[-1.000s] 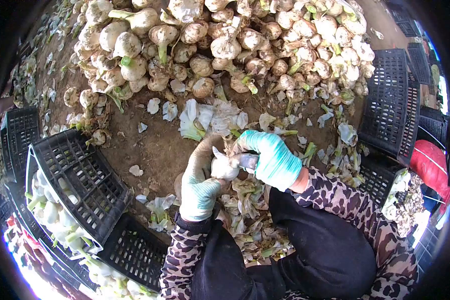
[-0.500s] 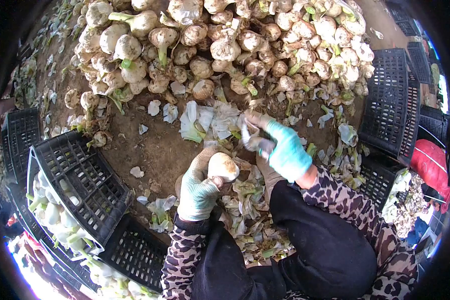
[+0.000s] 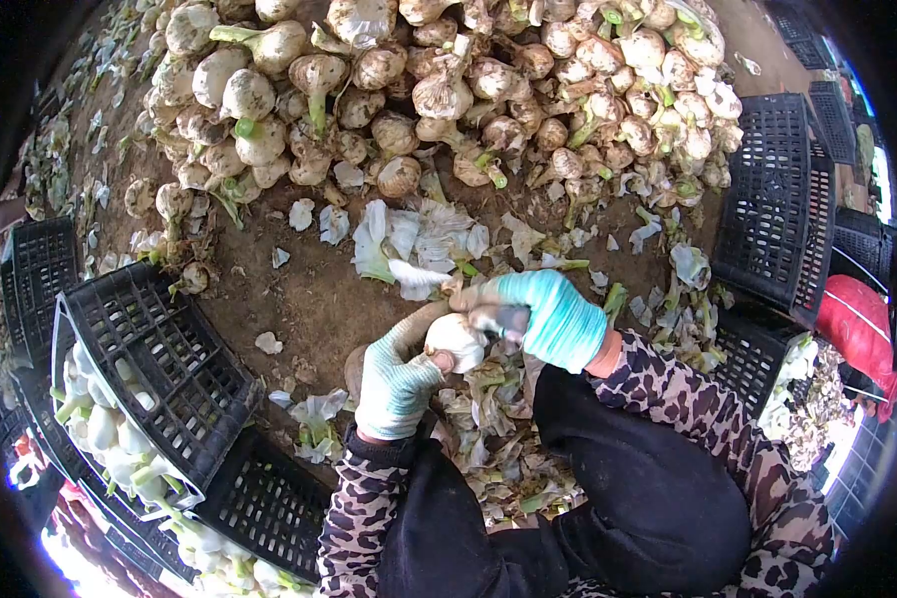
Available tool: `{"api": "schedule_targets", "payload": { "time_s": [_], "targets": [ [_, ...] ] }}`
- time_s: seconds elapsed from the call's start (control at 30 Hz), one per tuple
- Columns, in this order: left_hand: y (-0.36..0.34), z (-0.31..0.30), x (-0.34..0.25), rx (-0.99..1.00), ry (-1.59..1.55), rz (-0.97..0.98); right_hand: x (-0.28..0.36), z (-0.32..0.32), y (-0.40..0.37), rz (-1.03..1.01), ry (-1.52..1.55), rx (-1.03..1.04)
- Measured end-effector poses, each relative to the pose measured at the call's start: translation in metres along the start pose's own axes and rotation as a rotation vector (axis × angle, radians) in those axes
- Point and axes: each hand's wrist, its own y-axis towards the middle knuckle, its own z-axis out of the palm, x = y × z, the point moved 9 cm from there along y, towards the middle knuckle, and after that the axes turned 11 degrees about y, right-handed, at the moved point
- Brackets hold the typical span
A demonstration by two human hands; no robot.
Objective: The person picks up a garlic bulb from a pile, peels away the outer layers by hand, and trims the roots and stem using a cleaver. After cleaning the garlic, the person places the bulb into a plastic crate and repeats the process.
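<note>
A whitish garlic bulb point(image 3: 455, 342) sits in my left hand point(image 3: 397, 382), with the gloved fingers and thumb wrapped round it. My right hand point(image 3: 560, 317), in a teal and white glove, is closed on a small dark grey tool point(image 3: 509, 320) whose kind is mostly hidden by the fingers. It meets the bulb's right and upper side. A strip of white skin point(image 3: 416, 275), blurred by motion, stands out just above the bulb near my right fingertips. Ahead lies a large heap of soil-stained garlic bulbs point(image 3: 399, 135) with cut stems.
On the left a tilted black crate point(image 3: 174, 359) holds cleaner white bulbs point(image 3: 110, 429). Another black crate point(image 3: 269, 503) stands beside it. Tall black crates point(image 3: 767, 204) and a red sack point(image 3: 857, 324) are on the right. Loose skins point(image 3: 439, 234) litter the soil ahead and between my legs.
My right hand has come down and left onto the bulb, from a spot apart from it. The bulb has turned in my left hand, and a strip of skin now shows above it.
</note>
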Motion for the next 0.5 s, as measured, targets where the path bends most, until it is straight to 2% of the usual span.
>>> {"api": "schedule_targets", "payload": {
  "time_s": [0.03, 0.1, 0.2, 0.3, 0.37, 0.4, 0.43, 0.5],
  "targets": [
    [0.0, 0.0, -0.001, -0.008, -0.024, -0.005, -0.002, -0.004, -0.001, 0.054, 0.111, -0.033],
    [-0.002, -0.003, -0.001, -0.024, -0.013, -0.045, -0.012, -0.01, -0.002, 0.028, 0.189, -0.092],
    [0.0, -0.008, -0.005, -0.07, 0.084, 0.051, 0.021, 0.002, -0.005, -0.134, -0.386, 0.0],
    [-0.002, -0.007, -0.002, -0.076, 0.101, 0.029, -0.004, 0.005, -0.005, 0.263, -0.087, 0.06],
    [-0.003, -0.005, -0.003, 0.001, -0.017, 0.113, -0.004, -0.016, 0.0, -0.1, -0.241, -0.091],
    [-0.004, -0.001, -0.002, -0.013, -0.182, 0.067, -0.037, -0.034, -0.003, 0.181, 0.021, -0.219],
    [-0.004, 0.001, -0.004, -0.009, -0.175, 0.073, -0.035, -0.047, -0.005, 0.111, -0.095, -0.344],
    [-0.004, -0.001, -0.012, -0.017, -0.221, 0.129, -0.034, -0.053, -0.011, 0.156, -0.511, -0.32]
  ]
}}
